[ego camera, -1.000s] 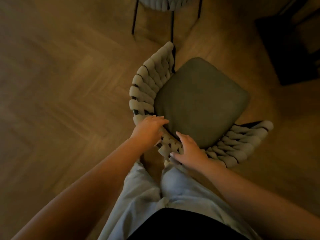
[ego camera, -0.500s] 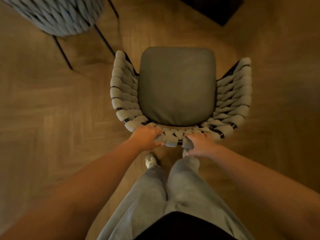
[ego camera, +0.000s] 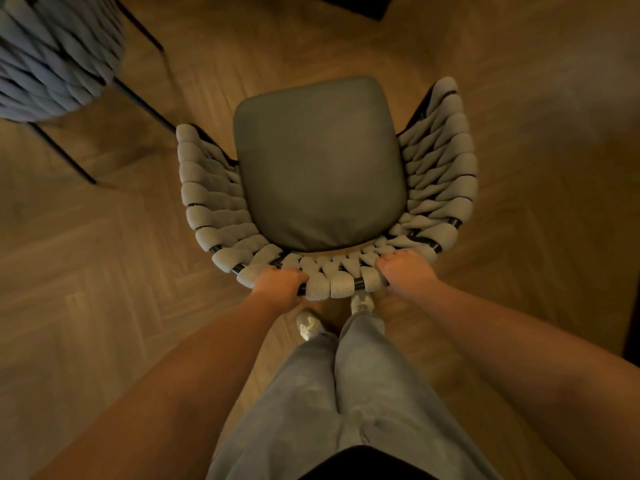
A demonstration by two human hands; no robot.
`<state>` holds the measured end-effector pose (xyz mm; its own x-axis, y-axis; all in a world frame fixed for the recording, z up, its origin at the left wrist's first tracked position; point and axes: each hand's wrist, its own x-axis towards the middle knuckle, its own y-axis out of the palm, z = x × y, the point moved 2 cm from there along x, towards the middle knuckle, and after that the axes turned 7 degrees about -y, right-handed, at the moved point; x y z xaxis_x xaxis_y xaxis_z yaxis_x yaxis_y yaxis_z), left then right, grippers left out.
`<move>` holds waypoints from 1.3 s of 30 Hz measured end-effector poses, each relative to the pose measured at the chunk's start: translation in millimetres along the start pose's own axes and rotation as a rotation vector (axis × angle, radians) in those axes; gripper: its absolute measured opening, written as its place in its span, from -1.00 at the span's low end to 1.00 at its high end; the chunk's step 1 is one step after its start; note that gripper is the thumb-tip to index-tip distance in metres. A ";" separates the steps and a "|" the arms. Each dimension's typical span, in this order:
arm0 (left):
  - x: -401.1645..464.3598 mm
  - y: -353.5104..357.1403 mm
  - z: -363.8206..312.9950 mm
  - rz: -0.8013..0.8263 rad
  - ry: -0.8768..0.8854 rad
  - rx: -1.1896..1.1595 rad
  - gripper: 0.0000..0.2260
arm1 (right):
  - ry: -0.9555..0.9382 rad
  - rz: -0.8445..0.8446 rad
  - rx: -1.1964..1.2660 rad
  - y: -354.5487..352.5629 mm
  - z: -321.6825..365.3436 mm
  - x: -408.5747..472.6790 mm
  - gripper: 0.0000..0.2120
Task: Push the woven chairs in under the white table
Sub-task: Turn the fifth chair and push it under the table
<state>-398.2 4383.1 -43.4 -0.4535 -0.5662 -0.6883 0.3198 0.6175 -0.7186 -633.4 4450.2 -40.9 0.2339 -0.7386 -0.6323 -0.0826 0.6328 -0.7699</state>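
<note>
A woven chair (ego camera: 320, 161) with a dark green seat cushion and a curved grey rope back stands on the wooden floor right in front of me, seen from above. My left hand (ego camera: 278, 284) grips the top rail of the back left of centre. My right hand (ego camera: 405, 270) grips the same rail further right. A second woven chair (ego camera: 52, 60) with thin black legs stands at the upper left. The white table is out of view.
Herringbone wooden floor (ego camera: 104, 271) lies all around the chair. A dark flat shape (ego camera: 360, 5) lies on the floor at the top edge. My legs and pale shoes (ego camera: 310, 323) are directly behind the chair back.
The chair has turned from a slant to face straight away from me. My hands have spread further apart along the back rail. The second chair now shows larger at the upper left.
</note>
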 end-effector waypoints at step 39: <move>238.6 -234.5 141.9 0.017 0.191 0.178 -0.82 | 0.184 0.061 0.207 -193.3 -115.9 215.2 -0.63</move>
<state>-463.3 4025.7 -53.1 -0.5904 -0.4330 -0.6811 0.4623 0.5103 -0.7252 -679.3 4142.0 -38.3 0.0535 -0.7157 -0.6964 0.1129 0.6973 -0.7079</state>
